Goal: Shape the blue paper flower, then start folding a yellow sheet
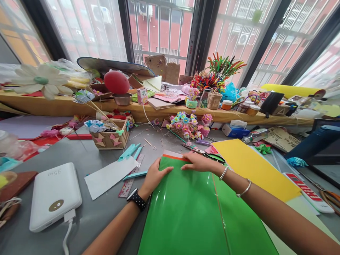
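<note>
Glossy green paper (186,209), seemingly in clear plastic, lies before me on the grey table. An orange strip (174,157) and a pale edge show at its far end. My left hand (154,177), below a black dotted watch band (137,200), grips the far left corner; its thumb lies on top and its other fingers are mostly hidden at the edge. My right hand (198,163) is at the far edge, thumb on the green face and fingers bent over the orange strip. Two silvery bracelets circle the right wrist and forearm. An orange-edged seam runs down the green surface.
On the left are a white power bank (57,194) with a cable, a white paper piece (111,177) and a patterned ruler (126,187). Yellow paper (255,166) and a red-and-white packet (308,193) lie right. Scissors (207,154), a cardboard basket (110,138) and craft flowers (186,124) stand beyond.
</note>
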Demonstrator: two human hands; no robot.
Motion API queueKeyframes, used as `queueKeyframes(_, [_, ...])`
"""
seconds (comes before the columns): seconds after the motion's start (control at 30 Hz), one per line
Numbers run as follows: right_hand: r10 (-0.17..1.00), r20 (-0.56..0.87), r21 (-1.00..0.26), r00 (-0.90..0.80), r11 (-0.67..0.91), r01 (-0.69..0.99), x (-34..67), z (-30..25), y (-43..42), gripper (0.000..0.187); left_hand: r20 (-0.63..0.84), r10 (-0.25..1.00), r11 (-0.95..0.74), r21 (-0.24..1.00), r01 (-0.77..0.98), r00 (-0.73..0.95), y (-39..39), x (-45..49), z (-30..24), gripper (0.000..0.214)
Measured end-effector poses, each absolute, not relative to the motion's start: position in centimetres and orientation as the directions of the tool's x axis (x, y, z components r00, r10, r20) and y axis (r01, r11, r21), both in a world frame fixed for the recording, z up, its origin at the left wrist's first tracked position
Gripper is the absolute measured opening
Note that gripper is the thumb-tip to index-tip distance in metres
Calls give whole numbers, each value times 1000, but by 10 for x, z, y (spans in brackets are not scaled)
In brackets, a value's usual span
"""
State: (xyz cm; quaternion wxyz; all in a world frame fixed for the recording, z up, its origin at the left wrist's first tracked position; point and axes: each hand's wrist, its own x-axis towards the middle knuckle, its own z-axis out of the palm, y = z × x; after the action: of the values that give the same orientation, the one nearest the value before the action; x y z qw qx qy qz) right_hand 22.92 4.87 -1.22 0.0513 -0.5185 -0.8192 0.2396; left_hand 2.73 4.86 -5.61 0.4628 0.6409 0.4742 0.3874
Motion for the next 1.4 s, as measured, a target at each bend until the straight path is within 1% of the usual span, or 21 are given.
queueKeyframes(0.2, [868, -156, -435, -472, 369, 822, 226, -17, 47, 36, 66, 968, -129, 958, 255, 242, 48, 27, -55, 39])
queueKeyframes(0.37, [875, -166, -446, -454, 344, 826, 226, -13, 49, 32, 86, 966, -144, 962, 232, 242, 47, 28, -53, 40])
queueKeyframes(0.47, [880, -166, -440, -445, 337, 832, 227, -14, 48, 33, 91, 963, -144, 970, 196, 255, 47, 28, -55, 37])
queueKeyframes(0.6, [881, -177, -430, -439, 332, 840, 227, -18, 48, 24, 103, 962, -140, 981, 133, 252, 48, 28, -58, 48])
queueKeyframes(0.7, [892, -174, -416, -418, 318, 852, 225, -20, 49, 29, 116, 967, -146, 982, 121, 225, 49, 28, -59, 50])
queueKeyframes(0.93, [943, -70, -350, -326, 283, 893, 211, -22, 38, 24, 152, 976, -178, 969, 174, 154, 49, 27, -58, 52])
queueKeyframes(1.03, [941, -30, -340, -336, 307, 889, 211, -20, 33, 22, 182, 972, -210, 956, 205, 149, 48, 27, -56, 51])
queueKeyframes(1.17, [920, 14, -342, -393, 373, 862, 218, -16, 30, 17, 227, 959, -265, 928, 263, 167, 50, 27, -59, 48])
queueKeyframes(1.23, [915, 44, -329, -401, 392, 859, 221, -15, 28, 18, 260, 950, -303, 906, 296, 174, 52, 26, -61, 44])
queueKeyframes(1.33, [922, 97, -275, -376, 388, 880, 222, -18, 21, 17, 346, 926, -378, 854, 357, 153, 53, 25, -60, 39])
queueKeyframes(1.4, [922, 140, -221, -360, 383, 897, 220, -21, 14, 12, 421, 889, -458, 798, 391, 181, 51, 24, -55, 43])
